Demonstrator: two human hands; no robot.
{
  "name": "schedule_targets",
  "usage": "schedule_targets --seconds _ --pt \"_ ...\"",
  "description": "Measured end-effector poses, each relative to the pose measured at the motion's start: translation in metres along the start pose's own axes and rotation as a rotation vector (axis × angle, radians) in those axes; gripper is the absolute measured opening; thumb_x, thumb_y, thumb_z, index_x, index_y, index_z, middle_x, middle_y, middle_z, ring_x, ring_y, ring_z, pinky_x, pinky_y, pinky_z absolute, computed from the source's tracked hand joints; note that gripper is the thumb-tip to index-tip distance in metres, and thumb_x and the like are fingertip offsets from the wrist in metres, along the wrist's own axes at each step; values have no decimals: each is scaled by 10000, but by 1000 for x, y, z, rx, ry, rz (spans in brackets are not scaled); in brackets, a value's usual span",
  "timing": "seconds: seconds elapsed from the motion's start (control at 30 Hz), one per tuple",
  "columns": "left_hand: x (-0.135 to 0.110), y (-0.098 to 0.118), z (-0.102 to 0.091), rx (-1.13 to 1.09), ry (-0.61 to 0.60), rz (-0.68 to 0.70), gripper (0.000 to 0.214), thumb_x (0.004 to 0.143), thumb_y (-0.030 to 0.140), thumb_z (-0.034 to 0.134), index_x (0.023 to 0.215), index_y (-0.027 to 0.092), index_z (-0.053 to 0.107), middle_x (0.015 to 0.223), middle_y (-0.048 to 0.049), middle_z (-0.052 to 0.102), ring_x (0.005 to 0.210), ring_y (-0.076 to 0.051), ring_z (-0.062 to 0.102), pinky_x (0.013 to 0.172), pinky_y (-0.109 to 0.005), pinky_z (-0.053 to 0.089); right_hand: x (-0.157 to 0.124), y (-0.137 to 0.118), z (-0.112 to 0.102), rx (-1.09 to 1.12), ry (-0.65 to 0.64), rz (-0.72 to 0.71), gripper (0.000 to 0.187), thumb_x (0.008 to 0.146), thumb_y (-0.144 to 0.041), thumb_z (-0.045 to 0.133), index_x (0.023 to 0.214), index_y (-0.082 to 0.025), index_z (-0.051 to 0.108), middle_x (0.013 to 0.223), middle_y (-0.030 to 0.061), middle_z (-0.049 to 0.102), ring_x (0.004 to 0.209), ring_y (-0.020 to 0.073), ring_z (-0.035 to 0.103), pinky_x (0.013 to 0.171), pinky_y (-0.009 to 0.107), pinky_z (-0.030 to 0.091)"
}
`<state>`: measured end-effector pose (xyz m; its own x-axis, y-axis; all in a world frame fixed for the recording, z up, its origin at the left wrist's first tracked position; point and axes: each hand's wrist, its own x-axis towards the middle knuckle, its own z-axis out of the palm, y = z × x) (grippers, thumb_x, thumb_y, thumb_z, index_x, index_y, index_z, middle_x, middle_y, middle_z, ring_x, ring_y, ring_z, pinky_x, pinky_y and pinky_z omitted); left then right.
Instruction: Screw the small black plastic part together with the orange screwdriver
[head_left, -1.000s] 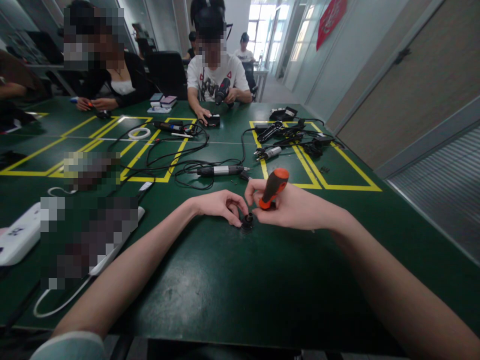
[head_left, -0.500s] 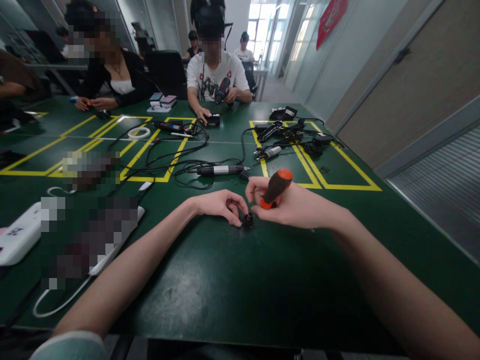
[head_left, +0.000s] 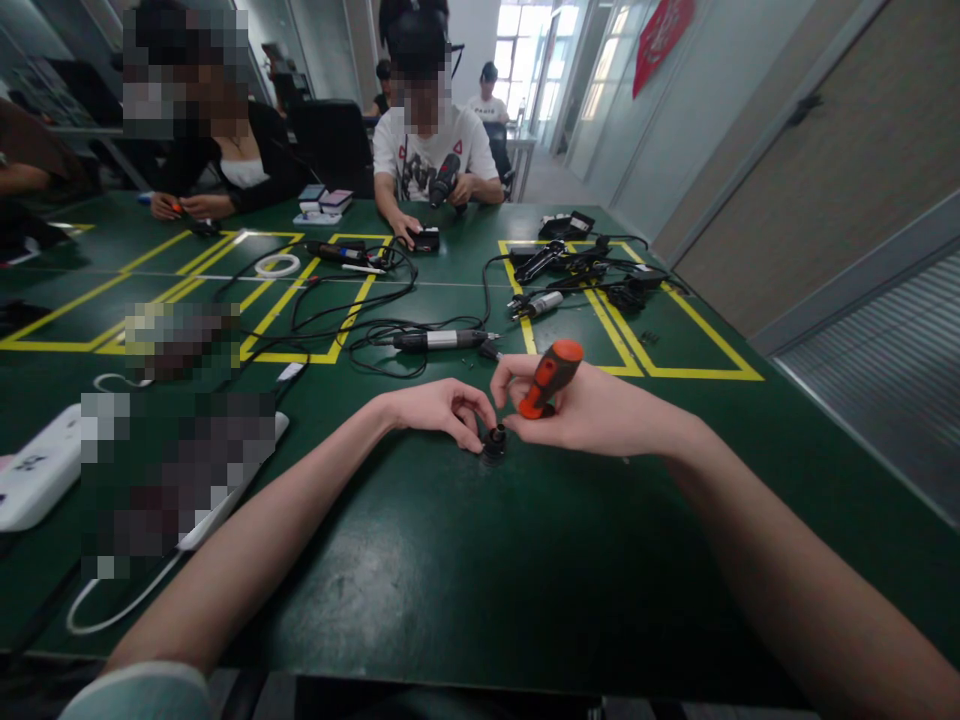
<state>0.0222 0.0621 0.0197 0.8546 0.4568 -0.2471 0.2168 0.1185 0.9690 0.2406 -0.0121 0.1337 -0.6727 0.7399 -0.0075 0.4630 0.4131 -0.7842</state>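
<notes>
Work surface: one green table (head_left: 480, 570) with a glossy top, marked into rectangles by yellow tape (head_left: 705, 378). Contents as I see them, facing the far side.

Near zone: a small black stepped part (head_left: 495, 443) stands at centre; at left lies a white power strip (head_left: 37, 465).

Middle zone: a black-and-silver pen-type rotary tool (head_left: 442, 341) lies crosswise among loops of black cord (head_left: 415, 275). To its right are a silver-grey cylindrical piece (head_left: 547, 304), tangled black cables (head_left: 589, 265) and small dark bits (head_left: 649, 338).

Further left: a white ring (head_left: 277, 275), lying flat, and a second black tool (head_left: 337, 252).

Far zone: small boxes (head_left: 330, 203), grouped.
</notes>
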Motion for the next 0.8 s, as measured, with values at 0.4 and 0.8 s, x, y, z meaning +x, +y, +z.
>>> schedule_targets --seconds 0.4,0.8 --pt "0 -1 0 -8 -2 11 425 590 325 1009 884 155 753 759 -10 779 688 -124 722 718 -233 556 0 2 2 26 3 30 126 822 -233 645 931 -206 589 743 -43 549 655 124 497 604 243 397" --pt "0 -2 0 -14 0 17 411 596 298 1002 899 158 764 754 -8 780 672 -119 721 700 -227 547 0 7 3 54 -13 -1 105 825 -222 639 918 -201 596 772 -34 574 668 120 507 611 239 406"
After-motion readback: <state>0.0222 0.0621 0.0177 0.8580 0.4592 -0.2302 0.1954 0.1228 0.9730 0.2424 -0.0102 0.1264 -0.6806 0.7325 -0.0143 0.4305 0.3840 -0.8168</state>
